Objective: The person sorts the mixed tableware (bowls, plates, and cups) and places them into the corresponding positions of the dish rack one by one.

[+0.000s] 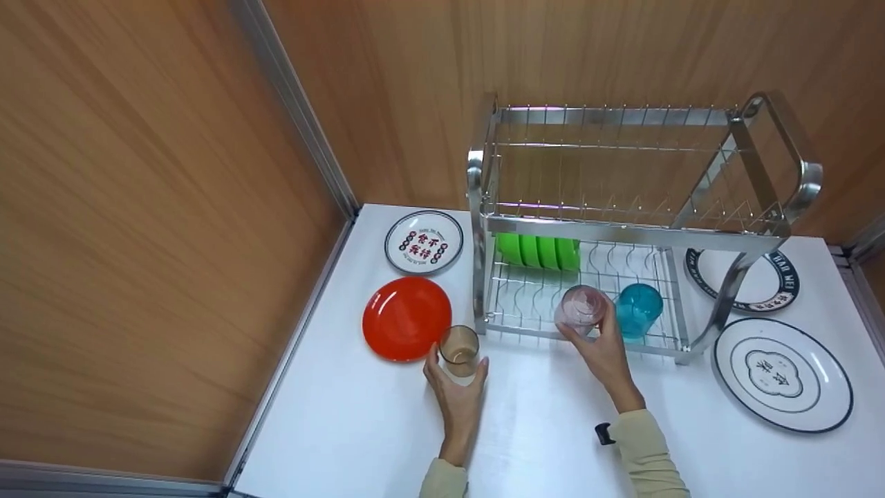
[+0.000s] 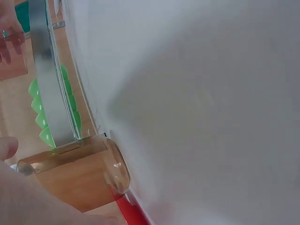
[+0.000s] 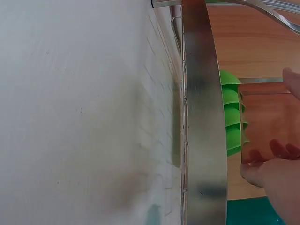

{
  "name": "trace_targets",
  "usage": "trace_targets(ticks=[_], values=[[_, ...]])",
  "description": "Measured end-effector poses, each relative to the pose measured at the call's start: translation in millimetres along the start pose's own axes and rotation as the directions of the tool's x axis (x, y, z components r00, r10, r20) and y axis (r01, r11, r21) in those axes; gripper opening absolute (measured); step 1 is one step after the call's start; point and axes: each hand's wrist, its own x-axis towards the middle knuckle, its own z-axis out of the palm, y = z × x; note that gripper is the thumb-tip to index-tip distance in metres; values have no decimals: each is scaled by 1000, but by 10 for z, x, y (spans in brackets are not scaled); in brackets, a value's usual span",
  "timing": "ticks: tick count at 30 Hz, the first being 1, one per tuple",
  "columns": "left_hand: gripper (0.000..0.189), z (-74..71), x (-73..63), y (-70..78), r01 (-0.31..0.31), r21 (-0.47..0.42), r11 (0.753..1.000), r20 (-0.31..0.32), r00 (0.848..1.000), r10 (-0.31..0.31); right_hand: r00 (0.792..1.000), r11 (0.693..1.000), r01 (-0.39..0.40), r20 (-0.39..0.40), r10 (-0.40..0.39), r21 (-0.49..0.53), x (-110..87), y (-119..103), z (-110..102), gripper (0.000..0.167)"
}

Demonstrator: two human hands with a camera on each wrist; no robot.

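Note:
My right hand (image 1: 608, 353) holds a clear pink glass (image 1: 582, 306) between thumb and fingers at the front of the rack's lower tier. In the right wrist view the pink glass (image 3: 265, 119) is raised above the metal front rail. Beside it, a blue glass (image 1: 638, 309) stands on the lower tier. My left hand (image 1: 458, 401) is spread around an amber glass (image 1: 459, 346) on the white table, by the red plate's edge. Its thumb looks apart from the glass; finger contact on the far side is hard to tell.
The two-tier metal dish rack (image 1: 622, 232) stands against the wooden wall. Green bowls (image 1: 538, 251) sit in a row on its lower tier. A red plate (image 1: 406, 319) and a small white plate (image 1: 423, 242) lie left; two patterned plates, the nearer one oval (image 1: 783, 375), lie right.

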Motion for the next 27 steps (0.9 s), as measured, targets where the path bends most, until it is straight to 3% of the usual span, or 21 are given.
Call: trace_targets(ticks=[6, 14, 22, 27], values=[[99, 30, 42, -36, 17, -21, 1000, 35, 999, -17, 1000, 1000, 22, 12, -22, 2, 87, 34, 22, 86], [101, 70, 123, -63, 89, -52, 995, 61, 994, -86, 997, 997, -64, 31, 65, -40, 155, 113, 64, 91], [98, 80, 188, -103, 94, -77, 993, 70, 994, -88, 997, 994, -66, 31, 69, -92, 215, 123, 130, 91], [98, 99, 206, -143, 107, -154, 982, 114, 989, -90, 995, 989, -87, 32, 91, -121, 238, 125, 150, 92]])
